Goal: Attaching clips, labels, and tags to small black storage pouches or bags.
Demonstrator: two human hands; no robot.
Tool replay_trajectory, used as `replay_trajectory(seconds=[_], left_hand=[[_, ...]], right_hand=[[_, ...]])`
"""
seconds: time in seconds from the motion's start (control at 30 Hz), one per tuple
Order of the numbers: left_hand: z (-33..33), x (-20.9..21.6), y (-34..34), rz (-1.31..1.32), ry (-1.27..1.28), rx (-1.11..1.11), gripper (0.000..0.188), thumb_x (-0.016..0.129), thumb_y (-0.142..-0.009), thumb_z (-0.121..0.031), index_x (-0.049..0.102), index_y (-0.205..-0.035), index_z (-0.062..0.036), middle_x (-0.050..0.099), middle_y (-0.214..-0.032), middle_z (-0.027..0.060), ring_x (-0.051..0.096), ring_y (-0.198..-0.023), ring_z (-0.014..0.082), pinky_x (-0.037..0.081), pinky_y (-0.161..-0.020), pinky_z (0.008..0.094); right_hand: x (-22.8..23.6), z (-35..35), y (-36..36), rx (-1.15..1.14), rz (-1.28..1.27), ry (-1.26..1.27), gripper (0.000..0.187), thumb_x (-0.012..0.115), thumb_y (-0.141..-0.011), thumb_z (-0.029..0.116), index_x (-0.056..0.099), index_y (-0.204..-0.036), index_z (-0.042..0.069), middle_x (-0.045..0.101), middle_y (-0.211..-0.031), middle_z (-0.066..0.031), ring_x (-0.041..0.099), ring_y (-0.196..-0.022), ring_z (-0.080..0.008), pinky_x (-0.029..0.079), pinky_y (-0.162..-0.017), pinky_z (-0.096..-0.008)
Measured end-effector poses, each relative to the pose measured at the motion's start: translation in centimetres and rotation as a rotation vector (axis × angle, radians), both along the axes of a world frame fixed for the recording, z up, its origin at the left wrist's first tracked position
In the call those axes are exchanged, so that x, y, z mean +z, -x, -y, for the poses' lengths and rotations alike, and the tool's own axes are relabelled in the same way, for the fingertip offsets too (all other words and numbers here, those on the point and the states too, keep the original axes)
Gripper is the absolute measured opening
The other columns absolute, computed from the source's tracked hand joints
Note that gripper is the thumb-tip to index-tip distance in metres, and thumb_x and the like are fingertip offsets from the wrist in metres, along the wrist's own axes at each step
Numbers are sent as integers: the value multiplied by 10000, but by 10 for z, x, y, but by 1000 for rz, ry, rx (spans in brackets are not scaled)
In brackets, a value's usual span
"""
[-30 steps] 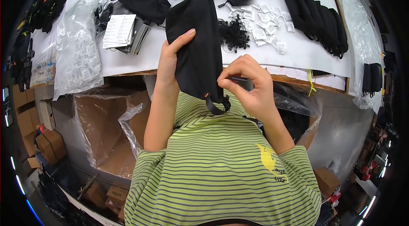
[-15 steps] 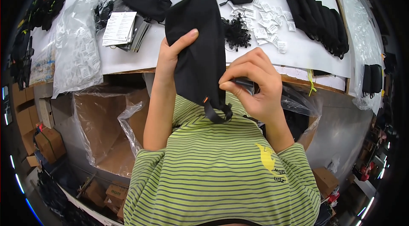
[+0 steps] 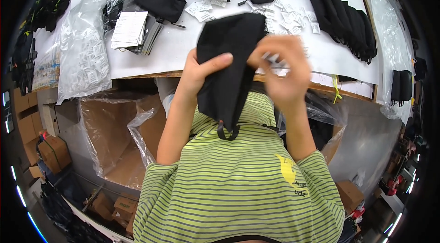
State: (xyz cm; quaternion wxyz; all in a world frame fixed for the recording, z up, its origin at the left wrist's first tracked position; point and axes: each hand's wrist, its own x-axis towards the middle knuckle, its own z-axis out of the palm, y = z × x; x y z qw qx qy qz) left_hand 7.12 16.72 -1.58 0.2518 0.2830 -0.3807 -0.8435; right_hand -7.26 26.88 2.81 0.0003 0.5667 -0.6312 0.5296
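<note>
1. The black pouch [image 3: 227,71] is held up between the 2 hands, its far end in front of the bench [image 3: 149,66] top, its near end before the striped shirt [image 3: 229,174].
2. Its long axis runs near to far, the far end leaning slightly right; a small strap loop [image 3: 228,136] hangs at the near end.
3. The left hand [image 3: 197,71] is clamped on the pouch's left edge, thumb flat across the upward face.
4. The right hand [image 3: 286,66] is at the pouch's right edge, fingers curled toward the thumb; blur hides whether they pinch the fabric.
5. So the pouch lies right of the left hand and left of the right hand, neither clearly nearer.
6. Farther off lie white labels [image 3: 205,5]; a row of black pouches [image 3: 341,25] sits far right.
</note>
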Motion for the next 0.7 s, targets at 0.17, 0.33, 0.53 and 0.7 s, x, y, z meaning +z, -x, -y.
replay_trajectory(seconds=[0.17, 0.33, 0.53, 0.7], left_hand=[[-3, 1, 13, -28, -125, 184, 281, 685, -824, -149, 619, -1037, 22, 671, -898, 83, 659, -735, 150, 539, -683, 262], [27, -8, 0, -257, -352, 154, 238, 579, -896, -111, 579, -1091, 25, 674, -893, 112, 678, -709, 188, 578, -624, 284], [25, -8, 0, -266, -322, 159, 249, 587, -889, -98, 565, -1104, 25, 667, -903, 111, 675, -713, 182, 579, -619, 286], [10, 3, 7, -74, -40, 155, 316, 673, -829, -111, 581, -1096, 32, 659, -929, 108, 662, -746, 159, 548, -665, 257]], right_hand=[[5, 6, 3, 138, 181, -94, 109, 740, -705, 77, 659, -773, 50, 518, -815, -37, 516, -729, -177, 421, -633, -279], [-4, -16, -29, 330, 415, -334, 126, 740, -686, 41, 651, -774, 26, 444, -804, -32, 486, -737, -153, 416, -685, -266], [-2, -11, -27, 389, 441, -315, 111, 735, -709, 46, 654, -779, 20, 450, -804, -21, 485, -722, -115, 417, -654, -233], [11, 4, -17, 157, 275, -137, 122, 755, -699, 64, 664, -776, 39, 498, -792, -36, 508, -722, -156, 428, -619, -257]])
